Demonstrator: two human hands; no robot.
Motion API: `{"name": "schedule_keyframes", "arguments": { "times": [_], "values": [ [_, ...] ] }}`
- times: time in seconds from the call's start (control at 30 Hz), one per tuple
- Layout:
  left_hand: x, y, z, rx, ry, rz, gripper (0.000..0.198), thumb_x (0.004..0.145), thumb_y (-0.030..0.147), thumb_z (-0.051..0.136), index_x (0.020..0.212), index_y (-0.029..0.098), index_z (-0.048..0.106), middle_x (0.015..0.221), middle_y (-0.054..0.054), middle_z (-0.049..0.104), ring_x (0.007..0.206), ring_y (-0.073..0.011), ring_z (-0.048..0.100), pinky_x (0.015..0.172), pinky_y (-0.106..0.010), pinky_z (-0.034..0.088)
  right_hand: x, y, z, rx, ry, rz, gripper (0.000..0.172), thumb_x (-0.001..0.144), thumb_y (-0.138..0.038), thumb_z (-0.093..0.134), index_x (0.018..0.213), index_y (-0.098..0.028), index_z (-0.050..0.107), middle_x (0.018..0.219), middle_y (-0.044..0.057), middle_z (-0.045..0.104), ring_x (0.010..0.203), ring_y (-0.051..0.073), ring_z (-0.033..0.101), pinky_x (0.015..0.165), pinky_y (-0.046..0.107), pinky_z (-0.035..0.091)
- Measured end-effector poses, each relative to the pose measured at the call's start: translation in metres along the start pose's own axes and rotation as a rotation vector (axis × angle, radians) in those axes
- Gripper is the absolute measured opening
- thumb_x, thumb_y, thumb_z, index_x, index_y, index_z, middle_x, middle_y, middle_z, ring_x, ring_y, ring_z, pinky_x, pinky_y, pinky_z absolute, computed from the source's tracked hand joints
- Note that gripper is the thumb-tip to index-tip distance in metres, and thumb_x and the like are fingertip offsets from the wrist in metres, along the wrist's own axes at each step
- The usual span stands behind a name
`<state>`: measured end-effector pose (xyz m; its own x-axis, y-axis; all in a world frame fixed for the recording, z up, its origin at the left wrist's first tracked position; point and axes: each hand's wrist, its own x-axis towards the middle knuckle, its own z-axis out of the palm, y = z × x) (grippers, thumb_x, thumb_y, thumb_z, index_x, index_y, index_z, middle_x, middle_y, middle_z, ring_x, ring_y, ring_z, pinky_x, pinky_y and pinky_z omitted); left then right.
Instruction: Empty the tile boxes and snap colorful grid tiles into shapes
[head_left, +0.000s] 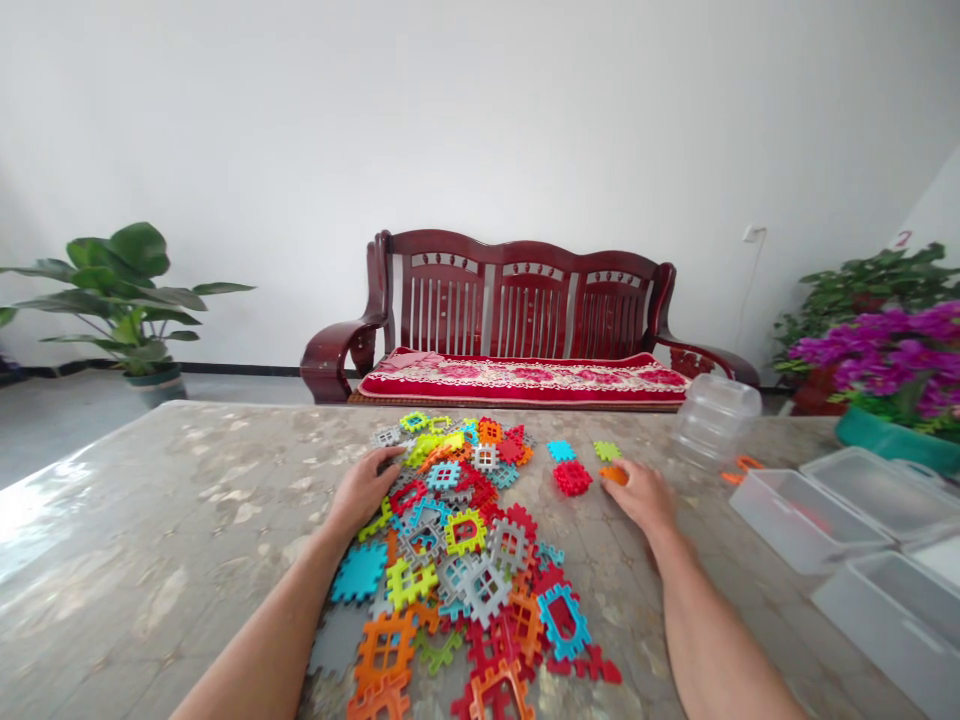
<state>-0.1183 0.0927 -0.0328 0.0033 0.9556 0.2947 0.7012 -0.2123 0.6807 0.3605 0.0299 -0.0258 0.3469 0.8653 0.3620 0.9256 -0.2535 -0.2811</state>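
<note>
A long heap of colourful plastic interlocking building tiles [464, 531] runs down the middle of the table. Some tiles are plain squares, others have window-like cut-outs. My left hand [366, 490] rests at the heap's left edge, its fingers reaching over the tiles and apart, holding nothing that I can see. To the right of the heap, my right hand [642, 492] has its fingertips on an orange tile [614, 475], which they partly cover. Near it lie a yellow-green tile [607, 451], a blue tile [561, 450] and a red block of tiles [572, 478].
Clear plastic boxes [787, 515] stand along the table's right side, with a transparent container [718, 420] behind them. Orange pieces [743, 469] lie beside the boxes. Purple flowers [892, 350] are at the far right. A wooden bench [525, 290] stands beyond the table [172, 520].
</note>
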Motion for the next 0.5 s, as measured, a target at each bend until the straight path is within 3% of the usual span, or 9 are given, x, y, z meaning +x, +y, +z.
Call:
{"name": "schedule_keyframes", "arguments": {
  "times": [0.23,0.5],
  "values": [
    [0.000,0.001,0.000,-0.021,0.005,-0.008,0.045,0.078,0.041,0.051,0.114,0.021,0.070,0.115,-0.007,0.073,0.109,-0.0267,0.065,0.099,-0.038,0.047,0.002,0.008,0.020,0.219,0.017,0.004,0.050,0.075,-0.032,0.061,0.125,-0.022,0.064,0.114,0.008,0.074,0.104,0.026,0.069,0.092,0.039,0.051],
    [-0.003,0.008,-0.002,-0.150,0.048,-0.066,0.044,0.074,0.041,0.055,0.108,0.020,0.073,0.109,-0.006,0.075,0.102,-0.0269,0.066,0.099,-0.040,0.048,0.006,0.010,0.022,0.249,0.004,0.063,0.055,0.076,-0.042,0.066,0.126,-0.020,0.063,0.118,0.012,0.072,0.107,0.026,0.067,0.094,0.040,0.051]
  ]
}}
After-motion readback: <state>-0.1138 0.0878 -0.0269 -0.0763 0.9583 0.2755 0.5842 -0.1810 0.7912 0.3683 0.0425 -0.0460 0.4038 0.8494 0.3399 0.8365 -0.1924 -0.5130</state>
